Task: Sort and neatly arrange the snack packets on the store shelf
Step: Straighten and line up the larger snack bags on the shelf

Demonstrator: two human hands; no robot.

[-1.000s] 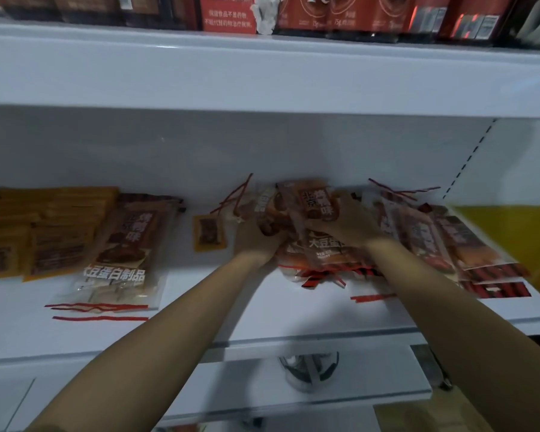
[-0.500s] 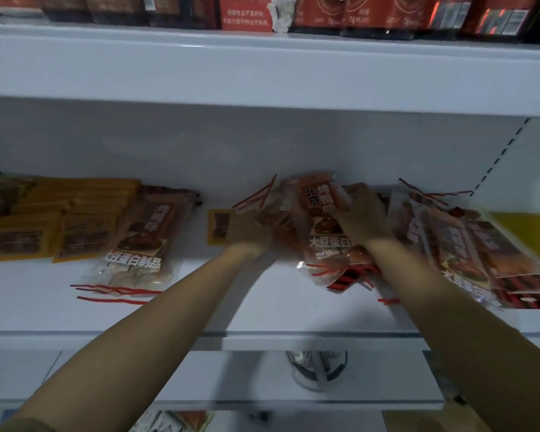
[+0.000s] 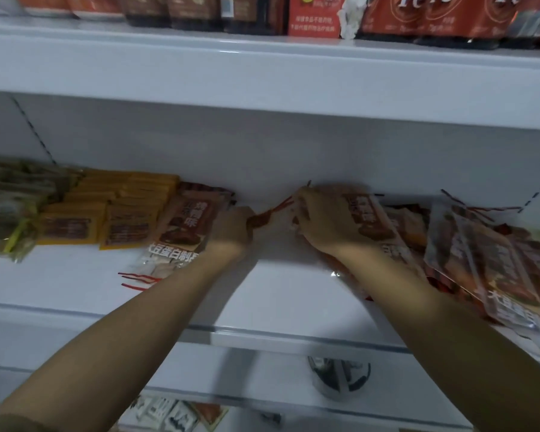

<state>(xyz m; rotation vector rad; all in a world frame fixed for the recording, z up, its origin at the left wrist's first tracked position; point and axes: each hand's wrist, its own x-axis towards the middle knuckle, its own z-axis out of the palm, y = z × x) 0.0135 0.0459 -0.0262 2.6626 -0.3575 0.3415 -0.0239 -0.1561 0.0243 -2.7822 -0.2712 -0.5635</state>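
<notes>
On the white shelf (image 3: 293,300), my right hand (image 3: 325,226) lies on a pile of brown snack packets (image 3: 371,216), fingers curled round their left edge. My left hand (image 3: 231,232) is closed just left of it, with a small dark red packet (image 3: 259,220) sticking out of its fingers. Red strips run from there towards the right hand. Another brown packet stack (image 3: 184,226) lies left of my left hand. More brown packets (image 3: 480,266) lie askew at the right, overhanging the shelf's front edge.
Yellow packets (image 3: 122,213) and greenish ones (image 3: 10,207) sit in rows at the far left. The upper shelf carries red boxes (image 3: 312,17) and dark packs. Below are a lower shelf with packets (image 3: 175,416) and a round grey object (image 3: 337,378).
The view has shifted right. My left hand has moved left from the pile onto the small packet. My right hand has slid to the pile's left edge.
</notes>
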